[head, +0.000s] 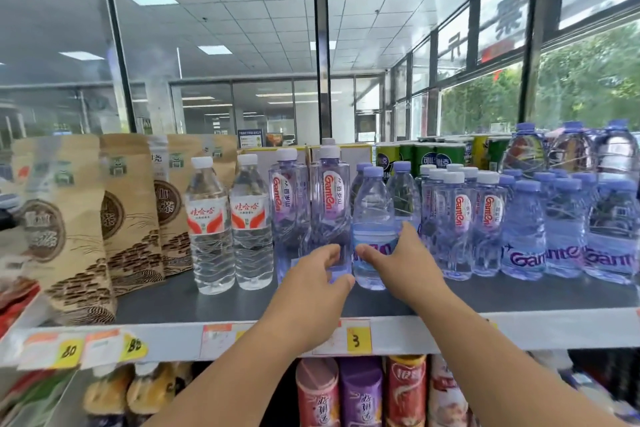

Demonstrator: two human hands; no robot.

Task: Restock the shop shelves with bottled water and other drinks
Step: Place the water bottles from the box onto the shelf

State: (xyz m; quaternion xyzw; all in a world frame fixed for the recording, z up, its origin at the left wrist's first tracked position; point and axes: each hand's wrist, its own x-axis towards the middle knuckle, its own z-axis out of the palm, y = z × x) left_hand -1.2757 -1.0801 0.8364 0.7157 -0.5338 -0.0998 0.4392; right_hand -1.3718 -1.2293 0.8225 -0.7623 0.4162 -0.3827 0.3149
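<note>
On the top shelf (519, 298) a small clear water bottle (372, 215) with a pale blue cap and blue label stands near the front. My right hand (398, 260) grips its lower half, thumb on the left and fingers round the right side. My left hand (317, 277) hovers just left of it in a loose curve, in front of the foot of a tall Ganten bottle (330, 204), holding nothing that I can see. Two white-capped bottles (228, 222) with red labels stand further left. A block of several Ganten bottles (540, 222) fills the right side.
Brown paper snack bags (79, 218) crowd the shelf's left end. Green cans (426, 156) and cartons stand behind the bottles, with large jugs (571, 146) at the back right. Price tags (358, 340) line the shelf edge. Snack tubes (360, 392) sit on the shelf below.
</note>
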